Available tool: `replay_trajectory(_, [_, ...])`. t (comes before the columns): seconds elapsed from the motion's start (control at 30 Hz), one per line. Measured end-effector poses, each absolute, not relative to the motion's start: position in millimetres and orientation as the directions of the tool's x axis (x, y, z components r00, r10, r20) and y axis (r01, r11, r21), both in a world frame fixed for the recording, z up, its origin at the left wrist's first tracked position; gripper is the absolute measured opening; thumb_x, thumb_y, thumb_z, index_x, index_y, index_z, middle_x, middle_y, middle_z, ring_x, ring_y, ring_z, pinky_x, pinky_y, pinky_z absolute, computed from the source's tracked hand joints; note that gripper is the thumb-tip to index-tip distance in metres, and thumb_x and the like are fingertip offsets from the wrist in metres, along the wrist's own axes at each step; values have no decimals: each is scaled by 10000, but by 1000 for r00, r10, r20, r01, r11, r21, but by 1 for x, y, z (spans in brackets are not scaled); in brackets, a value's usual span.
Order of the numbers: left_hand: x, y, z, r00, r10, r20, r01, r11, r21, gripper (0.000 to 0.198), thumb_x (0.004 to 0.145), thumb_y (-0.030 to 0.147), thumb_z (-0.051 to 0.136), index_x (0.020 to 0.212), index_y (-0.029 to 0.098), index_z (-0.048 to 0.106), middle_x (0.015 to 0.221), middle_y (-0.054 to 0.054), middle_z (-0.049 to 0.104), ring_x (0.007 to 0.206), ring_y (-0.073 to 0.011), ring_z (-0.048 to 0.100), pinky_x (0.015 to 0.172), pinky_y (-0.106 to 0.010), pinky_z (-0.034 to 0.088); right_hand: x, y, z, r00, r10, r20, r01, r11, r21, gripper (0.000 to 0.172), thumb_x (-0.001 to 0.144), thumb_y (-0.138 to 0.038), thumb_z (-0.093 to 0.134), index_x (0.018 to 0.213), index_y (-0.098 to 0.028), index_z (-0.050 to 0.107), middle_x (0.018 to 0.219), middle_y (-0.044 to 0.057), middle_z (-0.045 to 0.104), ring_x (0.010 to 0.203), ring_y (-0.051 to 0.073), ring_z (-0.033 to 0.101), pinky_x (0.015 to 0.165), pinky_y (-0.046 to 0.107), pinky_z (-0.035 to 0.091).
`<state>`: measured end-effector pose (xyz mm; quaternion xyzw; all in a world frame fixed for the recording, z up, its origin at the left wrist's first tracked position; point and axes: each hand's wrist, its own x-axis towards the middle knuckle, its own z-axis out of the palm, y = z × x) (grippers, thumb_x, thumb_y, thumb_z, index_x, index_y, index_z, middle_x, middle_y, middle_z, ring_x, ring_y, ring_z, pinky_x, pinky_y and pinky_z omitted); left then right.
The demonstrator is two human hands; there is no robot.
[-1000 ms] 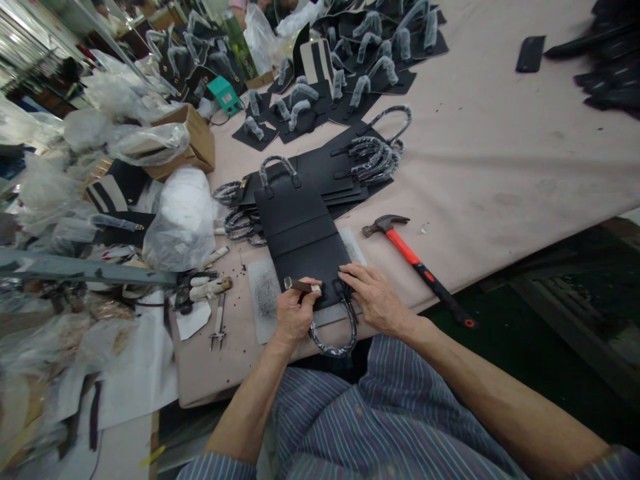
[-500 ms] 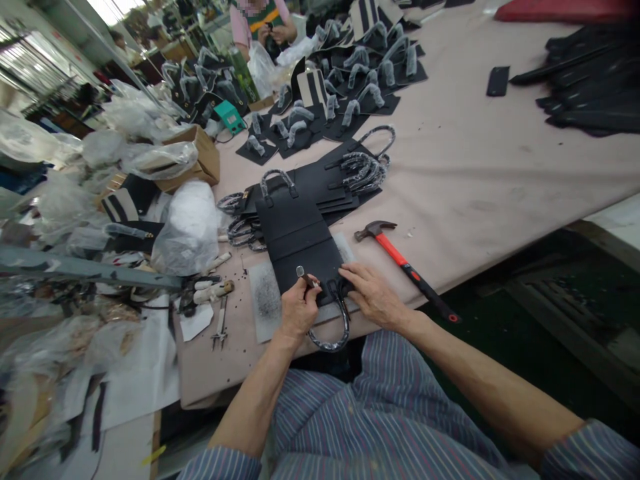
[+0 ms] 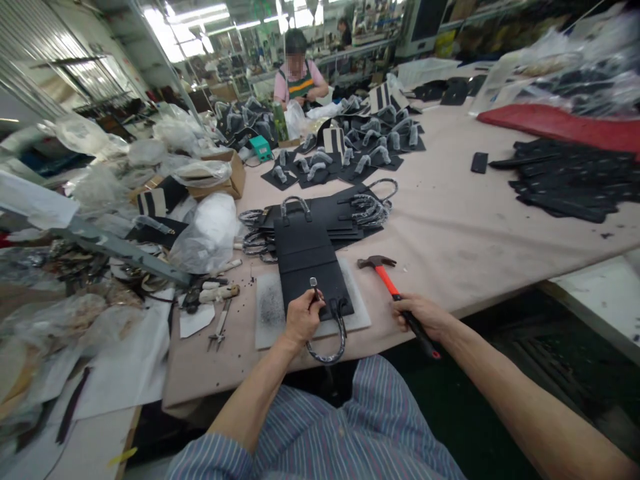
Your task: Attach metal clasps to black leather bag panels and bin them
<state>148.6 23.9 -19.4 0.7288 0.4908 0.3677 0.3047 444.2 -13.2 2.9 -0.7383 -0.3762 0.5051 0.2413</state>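
Near the bench edge, right of the bag panel, the claw hammer seemed head-heavy, best held by its rubbery-looking grip, which the right hand encircled; left hand pinched a slim punch-like tool over the panel.

Legible markings: none. No text, label, brand, number or sign can be read on the hammer, or on any surface to its left, to its right or beyond it.
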Motion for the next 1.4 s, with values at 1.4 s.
replay_trajectory(1.4, [142,25,-23,290,933,215,502,-339,796,85,889,165,596,932,214,650,885,-19,734,823,-162,699,804,-256,525,436,-30,99,-26,982,-185,890,-62,-452,374,1001,-484,390,734,-229,446,581,-3,510,520,152,467,529,282,284])
